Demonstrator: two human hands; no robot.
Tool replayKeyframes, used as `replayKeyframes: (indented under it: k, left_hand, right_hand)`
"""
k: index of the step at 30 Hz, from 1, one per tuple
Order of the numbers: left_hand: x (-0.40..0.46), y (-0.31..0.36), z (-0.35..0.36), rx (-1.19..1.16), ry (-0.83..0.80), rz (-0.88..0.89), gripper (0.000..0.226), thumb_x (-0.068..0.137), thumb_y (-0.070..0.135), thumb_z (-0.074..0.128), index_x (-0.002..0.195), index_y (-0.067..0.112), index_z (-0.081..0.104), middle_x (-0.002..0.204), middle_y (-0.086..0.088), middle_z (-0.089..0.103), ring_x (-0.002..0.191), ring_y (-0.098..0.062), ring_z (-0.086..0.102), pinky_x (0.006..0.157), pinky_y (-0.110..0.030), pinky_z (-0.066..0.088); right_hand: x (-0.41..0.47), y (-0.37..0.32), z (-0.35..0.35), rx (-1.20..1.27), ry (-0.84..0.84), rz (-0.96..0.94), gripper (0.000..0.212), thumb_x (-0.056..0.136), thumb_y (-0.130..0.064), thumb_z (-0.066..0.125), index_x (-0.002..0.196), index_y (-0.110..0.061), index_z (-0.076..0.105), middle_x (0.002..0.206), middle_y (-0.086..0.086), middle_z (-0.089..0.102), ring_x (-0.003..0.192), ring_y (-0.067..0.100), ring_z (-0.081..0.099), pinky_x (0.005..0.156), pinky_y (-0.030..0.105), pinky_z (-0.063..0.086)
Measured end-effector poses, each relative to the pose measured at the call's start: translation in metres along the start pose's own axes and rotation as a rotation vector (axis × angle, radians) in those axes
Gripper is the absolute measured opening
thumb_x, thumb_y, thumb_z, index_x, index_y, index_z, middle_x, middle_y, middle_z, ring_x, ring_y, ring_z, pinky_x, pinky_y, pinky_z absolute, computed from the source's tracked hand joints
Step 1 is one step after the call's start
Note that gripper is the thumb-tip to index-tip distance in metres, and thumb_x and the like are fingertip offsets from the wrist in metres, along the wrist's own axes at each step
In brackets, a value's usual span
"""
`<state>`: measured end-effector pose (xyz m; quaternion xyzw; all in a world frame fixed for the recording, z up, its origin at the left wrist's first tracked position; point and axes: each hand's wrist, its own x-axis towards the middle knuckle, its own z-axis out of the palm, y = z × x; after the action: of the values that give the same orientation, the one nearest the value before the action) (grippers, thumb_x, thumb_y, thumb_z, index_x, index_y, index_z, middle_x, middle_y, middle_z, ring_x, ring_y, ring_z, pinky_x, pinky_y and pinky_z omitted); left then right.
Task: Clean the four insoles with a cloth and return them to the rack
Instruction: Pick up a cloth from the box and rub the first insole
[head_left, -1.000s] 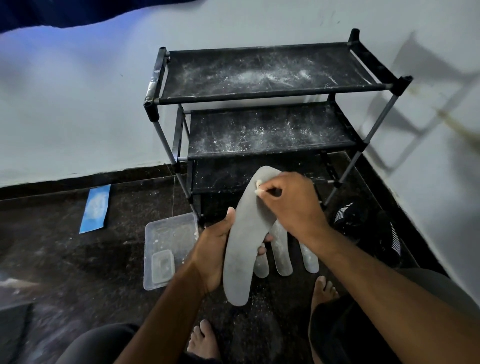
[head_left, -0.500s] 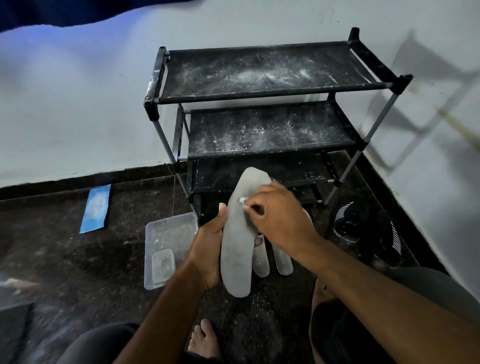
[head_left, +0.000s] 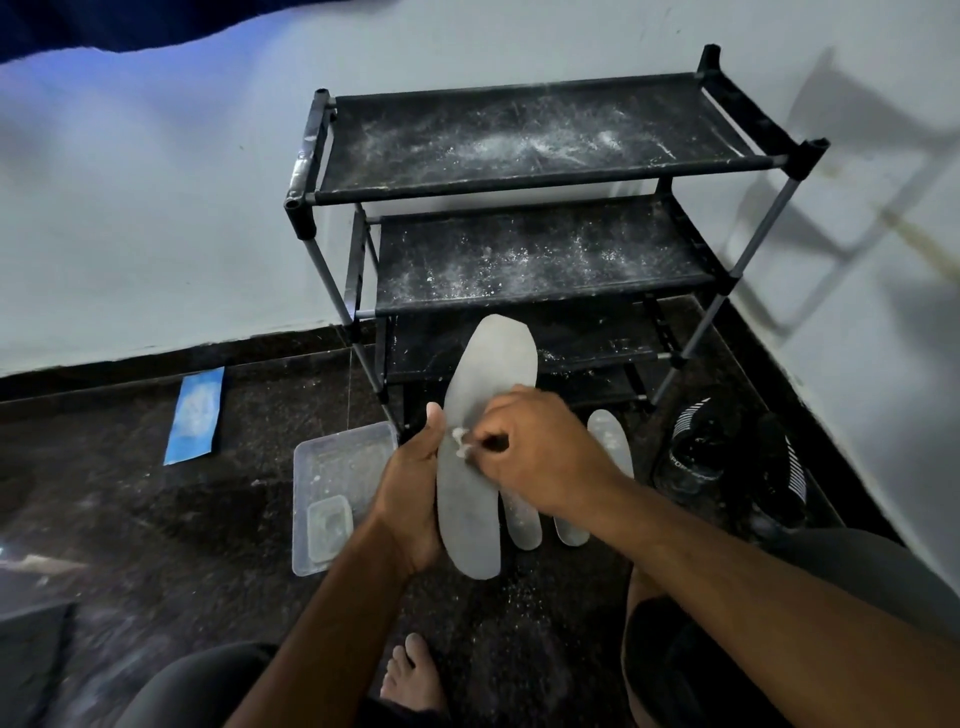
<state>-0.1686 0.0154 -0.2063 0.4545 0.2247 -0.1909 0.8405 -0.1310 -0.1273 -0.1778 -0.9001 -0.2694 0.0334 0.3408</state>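
Note:
My left hand (head_left: 410, 499) grips a grey insole (head_left: 488, 374) by its left edge and holds it upright in front of the black rack (head_left: 524, 182). My right hand (head_left: 540, 452) pinches a small white cloth (head_left: 460, 436) and presses it against the insole's middle. Behind my right hand, other grey insoles (head_left: 608, 431) lie on the dark floor, partly hidden, their heels (head_left: 522, 525) pointing toward me. The rack's shelves are dusted with white powder and bear nothing.
A clear plastic tub (head_left: 332, 493) with a smaller container inside sits on the floor left of my hands. A blue packet (head_left: 195, 415) lies further left. Black shoes (head_left: 727, 457) stand by the right wall. My bare foot (head_left: 415, 670) is below.
My right hand has slid the cloth down the insole from near its tip to its middle. The insole has turned more upright in my left hand.

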Motion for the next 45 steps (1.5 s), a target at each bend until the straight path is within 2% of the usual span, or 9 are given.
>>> replayKeyframes:
  k: [4, 8, 12, 16, 21, 27, 32, 40, 45]
  left_hand:
    - [-0.002, 0.003, -0.001, -0.026, 0.006, -0.024, 0.065, 0.106, 0.055, 0.034, 0.117, 0.008, 0.077, 0.121, -0.023, 0.071, 0.099, -0.031, 0.070, 0.092, -0.044, 0.055]
    - [-0.003, 0.001, 0.003, -0.001, -0.027, -0.011, 0.062, 0.107, 0.052, 0.032, 0.111, 0.008, 0.075, 0.096, -0.015, 0.077, 0.077, -0.024, 0.074, 0.064, -0.034, 0.062]
    - [-0.005, 0.004, 0.004, 0.000, -0.004, 0.006, 0.061, 0.107, 0.052, 0.033, 0.116, 0.005, 0.071, 0.093, -0.016, 0.076, 0.073, -0.023, 0.075, 0.059, -0.032, 0.061]
    - [-0.006, 0.005, 0.001, -0.017, -0.001, -0.006, 0.066, 0.106, 0.056, 0.032, 0.131, 0.005, 0.065, 0.118, -0.022, 0.072, 0.092, -0.028, 0.074, 0.081, -0.037, 0.062]
    - [-0.003, 0.003, 0.006, -0.066, -0.002, 0.005, 0.060, 0.107, 0.051, 0.030, 0.132, 0.007, 0.062, 0.113, -0.019, 0.075, 0.093, -0.028, 0.075, 0.072, -0.039, 0.064]
    - [-0.006, 0.005, 0.003, -0.089, -0.003, 0.022, 0.060, 0.107, 0.050, 0.030, 0.136, 0.007, 0.061, 0.119, -0.018, 0.073, 0.093, -0.026, 0.076, 0.074, -0.036, 0.064]
    - [-0.002, 0.002, 0.002, -0.093, -0.007, 0.019, 0.060, 0.108, 0.050, 0.030, 0.135, 0.005, 0.060, 0.121, -0.020, 0.072, 0.100, -0.028, 0.075, 0.073, -0.039, 0.063]
    - [0.000, 0.002, -0.001, -0.091, -0.022, 0.029, 0.060, 0.108, 0.050, 0.029, 0.137, 0.007, 0.060, 0.127, -0.021, 0.069, 0.104, -0.029, 0.073, 0.082, -0.041, 0.063]
    - [0.001, 0.002, -0.002, -0.015, -0.015, 0.038, 0.060, 0.108, 0.050, 0.029, 0.136, 0.006, 0.060, 0.125, -0.021, 0.071, 0.107, -0.030, 0.072, 0.084, -0.041, 0.061]
  right_hand:
    - [0.010, 0.014, -0.018, -0.057, 0.266, 0.130, 0.011, 0.088, -0.026, 0.070, 0.091, -0.018, 0.077, 0.082, -0.009, 0.064, 0.081, 0.006, 0.050, 0.073, 0.025, 0.046]
    - [0.000, 0.004, -0.002, -0.058, 0.018, 0.034, 0.012, 0.089, -0.030, 0.068, 0.085, -0.021, 0.073, 0.080, -0.011, 0.056, 0.079, 0.004, 0.046, 0.068, 0.021, 0.037]
    - [0.001, 0.000, -0.004, 0.075, -0.074, -0.023, 0.016, 0.086, -0.035, 0.071, 0.082, -0.021, 0.077, 0.075, -0.009, 0.062, 0.072, 0.006, 0.055, 0.064, 0.028, 0.047]
    - [0.010, 0.016, -0.023, -0.095, 0.196, 0.109, 0.009, 0.087, -0.029, 0.071, 0.090, -0.022, 0.076, 0.082, -0.012, 0.062, 0.081, 0.003, 0.048, 0.069, 0.023, 0.044]
    - [-0.005, -0.003, 0.002, -0.050, -0.140, 0.018, 0.015, 0.087, -0.033, 0.068, 0.084, -0.021, 0.073, 0.078, -0.012, 0.056, 0.075, 0.004, 0.052, 0.068, 0.028, 0.048]
    - [0.006, 0.009, -0.020, -0.146, 0.056, 0.096, 0.009, 0.087, -0.030, 0.070, 0.090, -0.023, 0.074, 0.082, -0.013, 0.058, 0.078, 0.002, 0.046, 0.065, 0.014, 0.032]
    - [-0.006, -0.005, -0.003, -0.027, -0.213, 0.111, 0.013, 0.085, -0.031, 0.072, 0.074, -0.024, 0.069, 0.073, -0.012, 0.059, 0.068, 0.003, 0.057, 0.059, 0.017, 0.042]
    - [-0.002, -0.003, -0.013, -0.127, -0.149, 0.103, 0.012, 0.088, -0.031, 0.069, 0.078, -0.026, 0.069, 0.079, -0.013, 0.057, 0.070, 0.001, 0.052, 0.064, 0.018, 0.036]
    - [-0.001, -0.005, -0.019, 0.222, -0.207, 0.152, 0.007, 0.081, -0.023, 0.078, 0.082, -0.017, 0.078, 0.075, -0.010, 0.072, 0.061, 0.000, 0.063, 0.055, 0.011, 0.043]
